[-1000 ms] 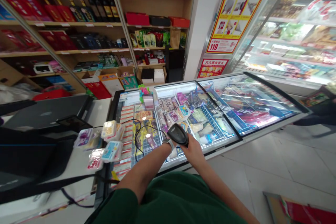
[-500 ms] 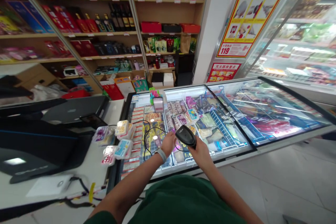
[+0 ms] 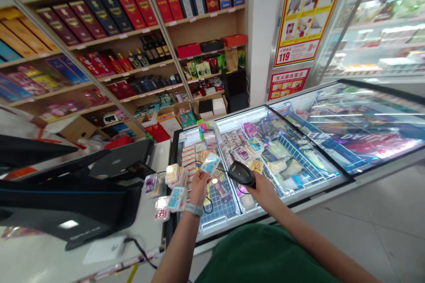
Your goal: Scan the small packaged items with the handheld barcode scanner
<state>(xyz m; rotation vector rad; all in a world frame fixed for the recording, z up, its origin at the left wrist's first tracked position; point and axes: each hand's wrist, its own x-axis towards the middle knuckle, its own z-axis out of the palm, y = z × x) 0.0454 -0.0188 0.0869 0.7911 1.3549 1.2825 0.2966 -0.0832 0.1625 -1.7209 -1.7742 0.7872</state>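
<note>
My left hand point(image 3: 199, 186) pinches a small clear plastic box with a blue label point(image 3: 210, 163), held above the glass freezer top. In my right hand point(image 3: 264, 192) is a black barcode scanner point(image 3: 241, 173), its head pointing left toward that box but apart from it. A thin black cable point(image 3: 207, 205) loops below the hands. Left of my left wrist, similar small boxes lie near the counter edge: one with a blue label point(image 3: 177, 199), one red point(image 3: 162, 208), one purple point(image 3: 152, 184) and a yellow stack point(image 3: 175, 174). More boxes point(image 3: 255, 144) lie on the glass beyond the scanner.
The freezer point(image 3: 332, 185) stretches to the right, with packaged food under its glass. A black checkout monitor point(image 3: 99, 203) and a white device point(image 3: 105, 250) stand on the counter at left. Shelves of boxed goods point(image 3: 129, 9) rise behind. A colourful toy-like item point(image 3: 205, 129) sits at the freezer's back.
My left hand has moved left, away from the scanner, and the blue-labelled box now shows in its fingers. My right hand still holds the scanner. The camera view has shifted and tilted.
</note>
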